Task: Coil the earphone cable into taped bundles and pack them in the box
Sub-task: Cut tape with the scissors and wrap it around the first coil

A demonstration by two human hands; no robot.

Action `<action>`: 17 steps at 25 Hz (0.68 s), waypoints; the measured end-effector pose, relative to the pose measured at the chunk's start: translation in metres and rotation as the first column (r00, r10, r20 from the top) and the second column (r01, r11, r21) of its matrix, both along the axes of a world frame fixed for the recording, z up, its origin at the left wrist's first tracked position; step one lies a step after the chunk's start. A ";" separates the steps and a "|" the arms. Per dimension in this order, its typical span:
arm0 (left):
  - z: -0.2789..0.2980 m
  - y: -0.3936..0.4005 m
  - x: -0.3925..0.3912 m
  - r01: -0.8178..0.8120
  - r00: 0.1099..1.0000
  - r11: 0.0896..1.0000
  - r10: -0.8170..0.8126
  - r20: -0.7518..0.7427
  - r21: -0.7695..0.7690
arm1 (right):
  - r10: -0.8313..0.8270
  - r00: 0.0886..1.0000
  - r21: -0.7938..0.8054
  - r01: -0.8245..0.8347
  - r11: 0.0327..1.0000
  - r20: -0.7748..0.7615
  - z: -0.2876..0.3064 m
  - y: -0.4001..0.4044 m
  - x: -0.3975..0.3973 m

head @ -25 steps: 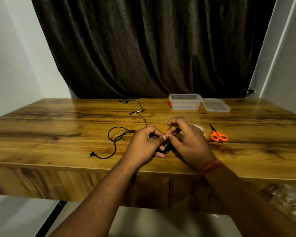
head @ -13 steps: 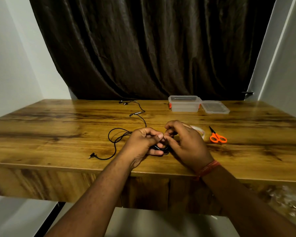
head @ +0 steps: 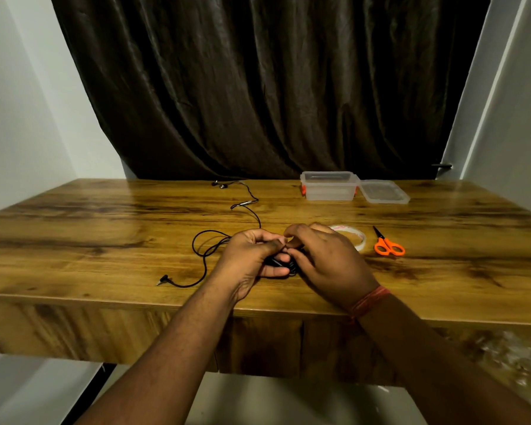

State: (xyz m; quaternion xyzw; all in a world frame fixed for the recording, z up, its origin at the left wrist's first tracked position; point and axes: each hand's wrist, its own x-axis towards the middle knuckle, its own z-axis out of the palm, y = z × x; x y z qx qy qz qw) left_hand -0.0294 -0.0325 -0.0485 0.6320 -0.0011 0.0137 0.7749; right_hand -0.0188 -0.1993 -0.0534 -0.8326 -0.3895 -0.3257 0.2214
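**Both hands close on a small coil of cable**

Head view: the left hand and the right hand meet over the middle of the wooden counter, fingertips almost touching. Between them sits a small black coil of earphone cable; the left hand's fingers curl round it from the left, and the right hand's thumb and fingers pinch at its top. A second earphone cable lies loose on the counter just left of the left hand, looping from its plug near the front edge to the earbuds at the back. The roll of tape lies just behind the right hand, partly hidden by it. The orange scissors lie to the right of the tape. The clear box stands open at the back, its lid beside it.
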 end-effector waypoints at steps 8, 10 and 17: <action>-0.002 0.001 0.001 -0.045 0.999 0.996 0.045 0.008 0.076 | 0.018 0.990 -0.184 0.007 0.983 0.137 0.001 0.003 -0.005; -0.003 0.000 0.002 -0.051 0.999 0.997 0.050 0.015 0.062 | 0.014 0.994 -0.138 0.001 0.990 0.107 0.002 0.004 -0.006; -0.005 -0.002 0.001 0.009 0.998 0.998 -0.013 0.062 0.062 | 0.006 0.988 0.128 0.014 0.992 -0.156 -0.001 0.000 0.000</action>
